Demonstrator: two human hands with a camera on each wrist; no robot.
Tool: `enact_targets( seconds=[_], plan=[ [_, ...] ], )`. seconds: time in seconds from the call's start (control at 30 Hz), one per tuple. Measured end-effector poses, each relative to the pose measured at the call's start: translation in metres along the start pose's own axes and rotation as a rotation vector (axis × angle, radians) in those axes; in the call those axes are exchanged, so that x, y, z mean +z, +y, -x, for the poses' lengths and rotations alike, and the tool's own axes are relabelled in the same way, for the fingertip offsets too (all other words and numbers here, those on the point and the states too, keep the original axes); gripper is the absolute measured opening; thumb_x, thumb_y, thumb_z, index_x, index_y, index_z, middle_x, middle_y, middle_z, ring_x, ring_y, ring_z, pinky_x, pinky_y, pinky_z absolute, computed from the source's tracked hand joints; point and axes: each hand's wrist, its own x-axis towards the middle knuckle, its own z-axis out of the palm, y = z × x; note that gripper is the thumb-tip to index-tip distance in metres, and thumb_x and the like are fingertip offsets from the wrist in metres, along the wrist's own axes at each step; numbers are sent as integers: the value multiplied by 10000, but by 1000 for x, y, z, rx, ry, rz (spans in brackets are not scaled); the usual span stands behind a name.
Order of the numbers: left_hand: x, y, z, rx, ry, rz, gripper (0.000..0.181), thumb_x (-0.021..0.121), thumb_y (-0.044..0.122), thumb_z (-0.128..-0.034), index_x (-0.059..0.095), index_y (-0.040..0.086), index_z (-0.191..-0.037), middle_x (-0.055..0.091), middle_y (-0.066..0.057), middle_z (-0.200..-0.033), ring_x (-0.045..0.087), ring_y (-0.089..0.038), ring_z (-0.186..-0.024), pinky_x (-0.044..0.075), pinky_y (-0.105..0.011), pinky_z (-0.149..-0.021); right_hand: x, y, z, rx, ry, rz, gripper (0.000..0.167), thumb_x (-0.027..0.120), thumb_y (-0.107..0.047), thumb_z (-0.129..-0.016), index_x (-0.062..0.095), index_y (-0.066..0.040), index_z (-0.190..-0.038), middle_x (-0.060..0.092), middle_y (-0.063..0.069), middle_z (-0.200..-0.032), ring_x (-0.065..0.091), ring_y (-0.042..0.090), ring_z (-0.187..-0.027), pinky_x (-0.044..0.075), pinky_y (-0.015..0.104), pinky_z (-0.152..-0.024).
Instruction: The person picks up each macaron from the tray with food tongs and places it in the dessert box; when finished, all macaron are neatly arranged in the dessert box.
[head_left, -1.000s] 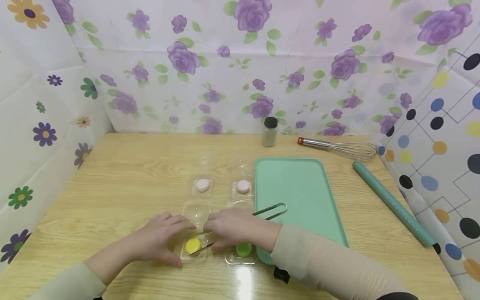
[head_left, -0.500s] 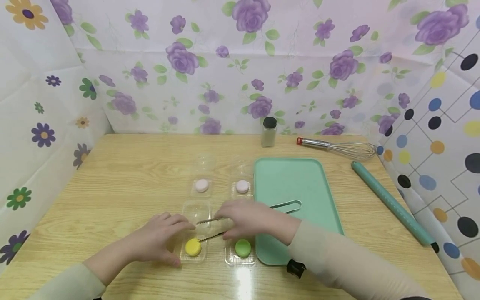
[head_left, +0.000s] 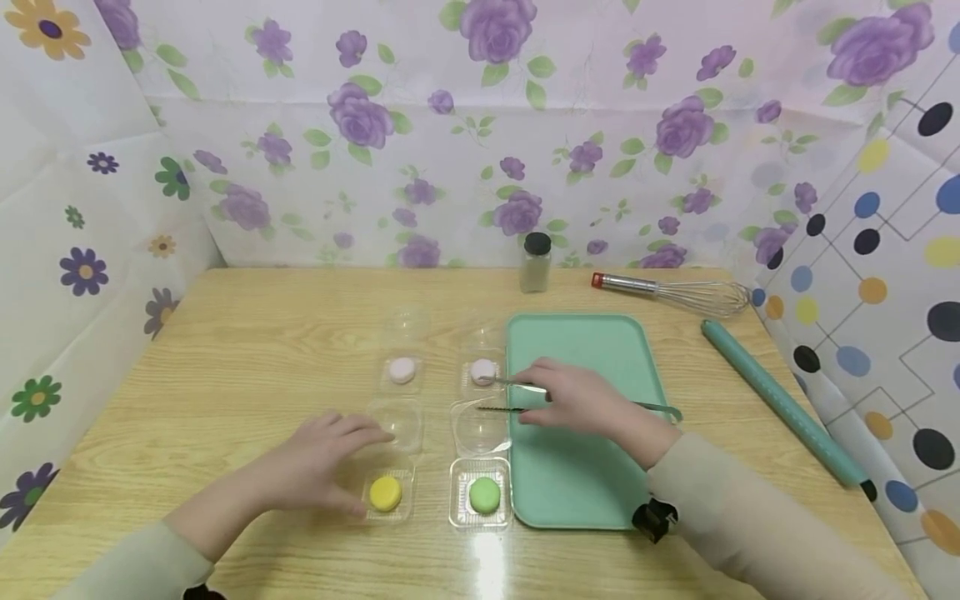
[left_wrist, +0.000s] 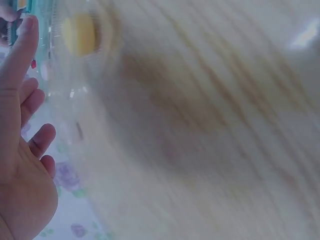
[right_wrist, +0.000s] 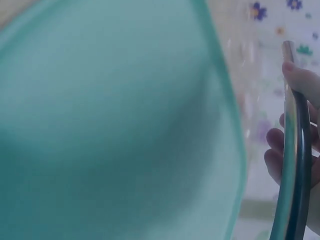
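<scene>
In head view the right hand [head_left: 576, 400] grips metal tongs [head_left: 501, 409] pointing left past the rim of a rectangular green tray [head_left: 573, 483] toward a round pink macaron [head_left: 482, 367]; left wrist shows a relaxed left hand [left_wrist: 19, 145] beside wood-grain table [left_wrist: 200, 125], right wrist flowered sheet [right_wrist: 275, 30] beyond the grip.

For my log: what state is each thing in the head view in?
Left hand: fingers loosely extended.
Right hand: gripping tongs.
Tongs: spread open, tips near a pink macaron.
Four clear containers: all open.
Macarons: one per container.
Green tray: lying flat.
Jar: upright, capped.
Whisk: lying down.
Green rod: lying down.
</scene>
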Motion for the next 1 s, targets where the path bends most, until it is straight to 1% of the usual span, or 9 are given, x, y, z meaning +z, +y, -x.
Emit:
enact_targets(
  seconds=[0.1,0.2,0.33,0.5,0.6,0.7,0.77,0.93,1.0],
  plan=[
    [-1,0,-6,18,10,-13,843,806,499,-602,521,159,-1319,509,16,-1292,444,-182,-1057,376,-458,-881,-2,18,10,57,46,20,503,723,-359,-806,603,-115,-1229,599,31,-1125,598,174,-911,507,329,-734],
    [-1,1,-12,28,15,-21,844,804,498,-605,515,170,-1326,506,4,-1298,438,-166,-1027,377,-434,-864,-5,34,19,119,88,16,517,735,-347,-798,601,-93,-1228,598,51,-1130,597,216,-973,509,383,-773],
    [-2,3,-20,36,16,-9,839,799,497,-614,509,175,-1332,505,11,-1304,430,-160,-1022,370,-424,-861,-11,53,33,203,129,-9,529,742,-323,-797,593,-71,-1238,592,97,-1131,598,225,-893,508,366,-702],
    [-4,6,-32,71,24,-14,825,789,504,-625,515,166,-1326,511,3,-1305,452,-196,-1051,369,-433,-876,-17,73,50,323,168,-4,540,729,-337,-808,581,-79,-1259,589,112,-1116,548,163,-765,459,313,-589],
    [-5,7,-37,82,20,-22,813,787,497,-635,516,165,-1326,516,-20,-1306,453,-222,-1098,372,-456,-904,-19,84,60,403,185,10,550,705,-359,-826,562,-82,-1279,585,141,-1151,561,188,-770,454,329,-569],
    [-4,7,-41,88,6,-22,810,791,488,-638,518,159,-1326,518,-39,-1306,450,-235,-1120,367,-472,-924,-21,93,69,487,203,12,570,669,-390,-850,531,-86,-1312,546,176,-1239,598,260,-863,489,407,-633],
    [-4,7,-43,87,-7,-20,809,793,484,-640,516,157,-1327,515,-42,-1309,448,-237,-1122,363,-480,-926,-22,100,76,525,220,10,583,650,-402,-862,509,-89,-1333,509,192,-1291,593,310,-940,492,470,-697],
    [-6,8,-43,72,-29,-7,807,797,470,-644,511,158,-1331,504,-32,-1316,440,-239,-1128,356,-502,-926,-21,118,91,568,279,11,619,635,-413,-871,474,-69,-1359,468,226,-1337,548,399,-1047,456,561,-803],
    [-6,8,-44,67,-34,-4,808,795,475,-646,507,166,-1334,499,-18,-1318,435,-237,-1133,356,-508,-926,-20,123,96,605,297,26,648,620,-459,-868,471,-67,-1362,464,237,-1338,517,425,-1089,441,584,-818]
  ],
)
